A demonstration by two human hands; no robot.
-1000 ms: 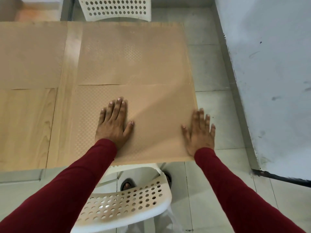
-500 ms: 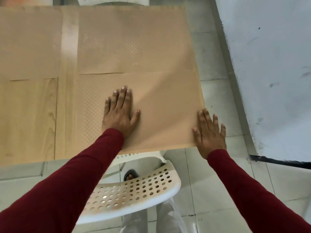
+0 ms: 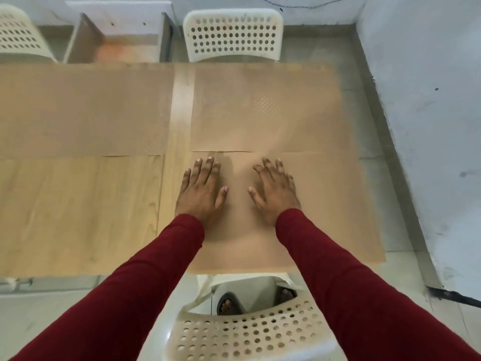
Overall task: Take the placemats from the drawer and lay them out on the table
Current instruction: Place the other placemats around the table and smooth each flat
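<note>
Three tan dimpled placemats lie flat on the light wooden table (image 3: 78, 217). The near right placemat (image 3: 338, 209) reaches the table's front and right edges. My left hand (image 3: 200, 191) lies flat on its left part, fingers straight. My right hand (image 3: 276, 191) lies on its middle, fingers spread and slightly bent, blurred by motion. The far right placemat (image 3: 268, 108) touches the near one along a seam. The far left placemat (image 3: 83, 110) covers the back left of the table. Behind the table an open wooden drawer (image 3: 117, 40) shows something orange inside.
A white perforated plastic chair (image 3: 247, 334) stands right in front of me below the table edge, my feet under it. Another white chair (image 3: 234, 35) stands behind the table, a third chair (image 3: 18, 35) at far left. A grey-white wall (image 3: 429, 113) runs along the right.
My right hand has moved from the mat's near right corner onto the middle of the mat, beside my left hand. The view has tilted up, showing the drawer and far chairs.
</note>
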